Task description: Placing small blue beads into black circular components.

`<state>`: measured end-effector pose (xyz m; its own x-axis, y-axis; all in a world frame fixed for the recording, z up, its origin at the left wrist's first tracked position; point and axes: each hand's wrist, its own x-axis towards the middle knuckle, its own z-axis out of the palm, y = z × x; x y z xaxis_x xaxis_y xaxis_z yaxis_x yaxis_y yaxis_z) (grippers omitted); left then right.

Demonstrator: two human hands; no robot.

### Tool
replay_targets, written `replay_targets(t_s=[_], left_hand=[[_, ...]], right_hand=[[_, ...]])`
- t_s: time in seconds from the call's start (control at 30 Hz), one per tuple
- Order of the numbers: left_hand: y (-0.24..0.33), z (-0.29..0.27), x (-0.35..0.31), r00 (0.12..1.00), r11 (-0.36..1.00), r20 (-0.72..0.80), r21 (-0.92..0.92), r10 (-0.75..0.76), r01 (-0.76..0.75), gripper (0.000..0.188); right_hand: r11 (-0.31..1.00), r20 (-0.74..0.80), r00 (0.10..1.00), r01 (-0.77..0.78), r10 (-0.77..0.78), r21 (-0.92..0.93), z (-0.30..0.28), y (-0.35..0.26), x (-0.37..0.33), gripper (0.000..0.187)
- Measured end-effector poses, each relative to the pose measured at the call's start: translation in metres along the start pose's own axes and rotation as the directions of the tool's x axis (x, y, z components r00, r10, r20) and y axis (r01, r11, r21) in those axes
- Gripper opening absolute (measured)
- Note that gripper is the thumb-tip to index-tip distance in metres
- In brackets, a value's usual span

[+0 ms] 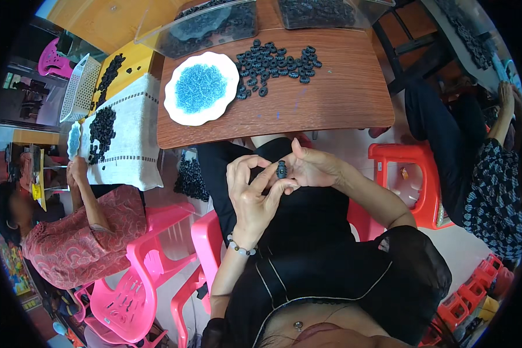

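Over my lap, my left hand point(250, 188), with a beaded bracelet at its wrist, pinches a small dark barrel-shaped carved piece point(282, 169) between thumb and forefinger. The piece stands roughly upright. My right hand point(316, 167) is close behind and beside it, palm turned up and thumb stretched out; its other fingers are partly hidden. On the brown table point(336, 95) ahead lies a loose heap of similar small black pieces point(267, 64). Left of them sits a white scalloped plate point(174, 110) filled with tiny clear-blue beads point(200, 87).
Clear bins point(214, 32) of black pieces line the table's far edge. At left, a person in a patterned red top point(93, 238) sits by a cloth-covered table point(139, 124) with more black pieces. A red stool point(412, 153) and another person point(493, 191) are at right.
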<state>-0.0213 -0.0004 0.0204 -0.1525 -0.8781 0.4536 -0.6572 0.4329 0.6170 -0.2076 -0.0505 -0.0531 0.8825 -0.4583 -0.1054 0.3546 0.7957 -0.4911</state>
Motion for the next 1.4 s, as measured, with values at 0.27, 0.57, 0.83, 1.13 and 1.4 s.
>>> replay_targets(t_s=[0.27, 0.57, 0.83, 1.13, 1.4], left_hand=[[-0.004, 0.001, 0.000, 1.000, 1.000, 0.001, 0.021, -0.015, 0.015, 0.042], [-0.008, 0.004, 0.000, 1.000, 0.999, 0.008, 0.044, -0.014, 0.014, 0.042], [-0.011, 0.008, 0.000, 0.999, 0.999, 0.033, 0.050, -0.010, 0.008, 0.041], [-0.015, 0.008, -0.004, 0.996, 0.996, 0.040, -0.026, -0.079, 0.080, 0.039], [-0.021, 0.013, -0.015, 0.984, 0.982, 0.068, -0.082, -0.163, 0.168, 0.022]], right_hand=[[0.975, -0.250, 0.966, 0.013, -0.070, -0.222, 0.002, -0.006, -0.003, 0.065], [0.803, -0.297, 0.897, 0.099, -0.328, -0.588, 0.017, -0.022, -0.007, 0.032], [0.659, -0.311, 0.852, 0.053, -0.422, -0.750, 0.033, -0.023, -0.007, 0.017], [0.634, -0.335, 0.830, 0.029, -0.446, -0.773, 0.036, -0.039, -0.007, 0.013], [0.356, -0.187, 0.646, 0.140, -0.740, -0.924, 0.031, -0.124, -0.010, 0.016]])
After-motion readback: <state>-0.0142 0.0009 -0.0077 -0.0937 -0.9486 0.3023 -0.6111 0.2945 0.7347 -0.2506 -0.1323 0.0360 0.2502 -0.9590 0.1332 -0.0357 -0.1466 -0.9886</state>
